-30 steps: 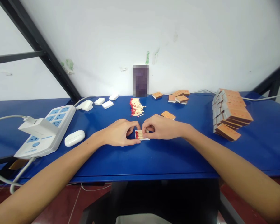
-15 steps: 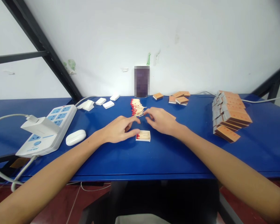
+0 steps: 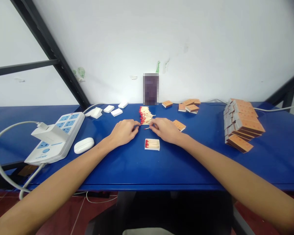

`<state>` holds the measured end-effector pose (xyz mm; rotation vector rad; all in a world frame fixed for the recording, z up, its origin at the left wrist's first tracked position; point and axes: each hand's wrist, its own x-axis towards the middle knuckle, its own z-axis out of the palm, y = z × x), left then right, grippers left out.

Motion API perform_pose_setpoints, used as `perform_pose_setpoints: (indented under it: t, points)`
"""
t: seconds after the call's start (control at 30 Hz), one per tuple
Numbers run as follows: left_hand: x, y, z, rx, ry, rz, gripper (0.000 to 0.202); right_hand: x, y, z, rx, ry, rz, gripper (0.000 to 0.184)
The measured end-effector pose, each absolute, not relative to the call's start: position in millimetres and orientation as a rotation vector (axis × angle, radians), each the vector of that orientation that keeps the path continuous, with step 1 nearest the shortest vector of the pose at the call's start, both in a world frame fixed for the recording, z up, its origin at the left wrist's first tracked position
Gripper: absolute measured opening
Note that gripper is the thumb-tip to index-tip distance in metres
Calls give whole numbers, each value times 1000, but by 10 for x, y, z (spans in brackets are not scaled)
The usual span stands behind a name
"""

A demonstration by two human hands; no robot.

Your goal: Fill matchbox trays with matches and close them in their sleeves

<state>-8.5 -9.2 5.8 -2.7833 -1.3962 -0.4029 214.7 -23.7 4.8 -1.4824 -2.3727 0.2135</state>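
Note:
A small white tray of red-tipped matches (image 3: 152, 144) lies open on the blue table (image 3: 137, 169), with neither hand on it. Both hands are beyond it, at the near end of a loose pile of matches (image 3: 145, 115). My left hand (image 3: 124, 131) rests palm down, its fingertips together at the pile's edge. My right hand (image 3: 163, 129) pinches a single match (image 3: 147, 128) near the pile. An orange matchbox sleeve (image 3: 179, 125) lies just right of my right hand.
A white power strip (image 3: 56, 137) with a plugged adapter and a white earbud case (image 3: 84, 145) sit at the left. Empty white trays (image 3: 112, 109) lie at the back left, loose orange matchboxes (image 3: 189, 106) at the back, stacked matchboxes (image 3: 242, 124) at the right.
Both hands let go of the filled match tray and moved away from me to the loose match pile. The tray stays where it was.

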Motion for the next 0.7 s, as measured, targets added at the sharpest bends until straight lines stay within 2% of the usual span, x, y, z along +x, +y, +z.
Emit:
perform_pose_setpoints:
  t: [0.3,0.57,0.7]
  points:
    - [-59,-109,61,-2774,-1454,-379,36,2120,-205,14,-1488,-2367,194,24]
    - [-20,-161,81,-2897,-1418,-478,31,2139,-211,37,-1471,-2343,272,16]
    - [-28,-166,73,-2863,-1394,-495,38,2177,-207,49,-1446,-2359,306,13]
